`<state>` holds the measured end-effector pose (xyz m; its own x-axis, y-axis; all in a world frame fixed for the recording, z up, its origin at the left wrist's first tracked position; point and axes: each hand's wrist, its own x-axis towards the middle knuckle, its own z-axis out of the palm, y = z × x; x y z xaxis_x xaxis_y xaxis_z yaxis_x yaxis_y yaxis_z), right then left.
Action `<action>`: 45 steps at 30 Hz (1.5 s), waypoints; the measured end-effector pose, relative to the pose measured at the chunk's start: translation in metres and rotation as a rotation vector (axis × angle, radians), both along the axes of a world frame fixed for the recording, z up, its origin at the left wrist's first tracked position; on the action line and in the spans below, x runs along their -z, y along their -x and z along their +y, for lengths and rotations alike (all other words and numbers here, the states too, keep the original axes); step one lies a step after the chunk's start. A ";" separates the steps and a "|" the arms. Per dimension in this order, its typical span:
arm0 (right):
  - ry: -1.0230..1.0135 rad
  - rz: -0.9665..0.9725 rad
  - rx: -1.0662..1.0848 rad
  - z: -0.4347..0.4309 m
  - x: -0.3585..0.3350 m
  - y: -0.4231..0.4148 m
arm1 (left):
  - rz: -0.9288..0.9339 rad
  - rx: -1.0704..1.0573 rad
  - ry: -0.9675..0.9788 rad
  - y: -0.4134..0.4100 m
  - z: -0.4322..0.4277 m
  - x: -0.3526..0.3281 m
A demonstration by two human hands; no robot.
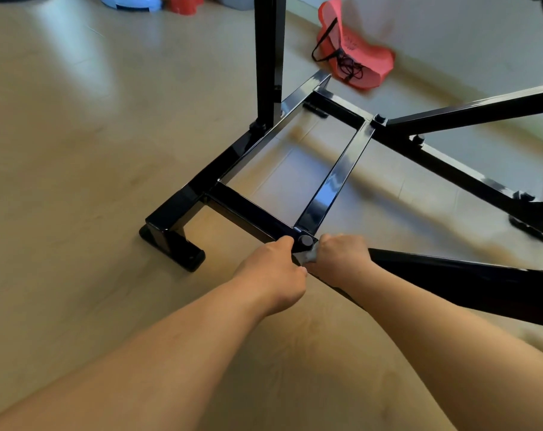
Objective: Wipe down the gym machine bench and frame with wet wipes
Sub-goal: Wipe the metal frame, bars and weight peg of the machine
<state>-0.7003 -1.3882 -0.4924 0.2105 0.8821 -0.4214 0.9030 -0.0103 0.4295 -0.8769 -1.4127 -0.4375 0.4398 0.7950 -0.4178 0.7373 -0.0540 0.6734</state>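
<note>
wiping the frame (pixel 248 213) joint
right grip (pixel 338 259) clamps the wet wipe (pixel 307 257); left grip (pixel 273 275) seems curled round the frame bar.

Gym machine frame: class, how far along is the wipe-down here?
Done: unclear; the frame shines, but gloss proves nothing. In hand: the right hand holds a wet wipe at the bolted corner, and the left hand grips the crossbar. Left: probably the upright post, the far struts, and the bench, not identifiable here.
</note>
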 end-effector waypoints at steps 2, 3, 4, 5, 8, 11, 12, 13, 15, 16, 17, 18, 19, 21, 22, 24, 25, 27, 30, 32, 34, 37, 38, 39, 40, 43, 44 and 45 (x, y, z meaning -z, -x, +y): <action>-0.022 0.045 0.023 0.002 0.003 0.002 | 0.001 0.000 -0.007 0.002 -0.001 0.002; -0.033 0.064 0.036 0.002 0.002 0.002 | 0.003 0.003 -0.009 0.003 -0.001 0.004; -0.038 0.067 0.041 0.000 0.000 0.001 | 0.004 0.007 -0.007 0.004 -0.002 0.005; -0.043 0.063 0.042 -0.003 -0.002 0.000 | 0.004 0.011 -0.002 0.003 -0.003 0.006; -0.031 0.022 0.103 -0.011 -0.014 -0.008 | 0.001 0.020 0.023 -0.002 -0.006 0.008; 0.003 0.007 0.154 -0.027 -0.041 -0.025 | -0.013 0.039 0.049 -0.014 -0.007 0.011; 0.002 0.001 0.163 -0.036 -0.050 -0.031 | -0.024 0.043 0.065 -0.020 -0.008 0.010; -0.011 -0.009 0.163 -0.044 -0.059 -0.037 | -0.039 0.045 0.081 -0.026 -0.010 0.009; -0.014 -0.034 0.153 -0.055 -0.076 -0.046 | -0.079 0.040 0.109 -0.034 -0.013 0.008; 0.002 -0.036 0.151 -0.059 -0.085 -0.050 | -0.099 0.037 0.123 -0.037 -0.014 0.008; 0.025 -0.029 0.151 -0.062 -0.093 -0.054 | -0.113 0.031 0.135 -0.038 -0.013 0.008; 0.049 -0.014 0.153 -0.064 -0.099 -0.057 | -0.122 0.022 0.145 -0.038 -0.011 0.008; 0.069 0.013 0.154 -0.064 -0.103 -0.059 | -0.130 0.009 0.151 -0.036 -0.008 0.008; 0.036 0.151 0.182 -0.059 -0.105 -0.062 | -0.138 -0.029 0.156 -0.030 -0.001 0.006; -0.014 0.234 0.206 -0.056 -0.104 -0.061 | -0.147 -0.051 0.156 -0.026 0.003 0.004; -0.118 0.369 0.228 -0.049 -0.101 -0.052 | -0.169 -0.094 0.155 -0.017 0.010 0.000; -0.161 0.429 0.244 -0.046 -0.099 -0.046 | -0.180 -0.115 0.157 -0.011 0.014 -0.002; -0.226 0.522 0.290 -0.037 -0.092 -0.031 | -0.195 -0.169 0.172 0.004 0.022 -0.005; -0.270 0.551 0.272 -0.014 -0.077 -0.005 | -0.177 -0.234 0.191 0.029 0.034 -0.004; -0.299 0.565 0.244 0.004 -0.063 0.010 | -0.148 -0.278 0.181 0.043 0.042 0.000; -0.352 0.582 0.226 0.021 -0.050 0.024 | -0.112 -0.319 0.150 0.053 0.049 0.004; -0.410 0.543 0.107 0.038 -0.027 0.041 | -0.082 -0.323 0.114 0.060 0.054 0.009; -0.376 0.535 0.074 0.040 -0.018 0.046 | -0.072 -0.317 0.112 0.062 0.056 0.010; -0.308 0.526 0.053 0.040 -0.007 0.051 | -0.060 -0.317 0.110 0.065 0.058 0.013; -0.231 0.504 0.040 0.039 0.006 0.056 | -0.043 -0.323 0.107 0.069 0.062 0.017; -0.122 0.339 0.014 0.035 0.038 0.066 | 0.034 -0.322 0.073 0.080 0.073 0.033; -0.135 0.298 0.006 0.038 0.045 0.068 | 0.057 -0.319 0.049 0.084 0.076 0.038; -0.156 0.282 -0.003 0.042 0.048 0.070 | 0.078 -0.309 0.023 0.086 0.079 0.042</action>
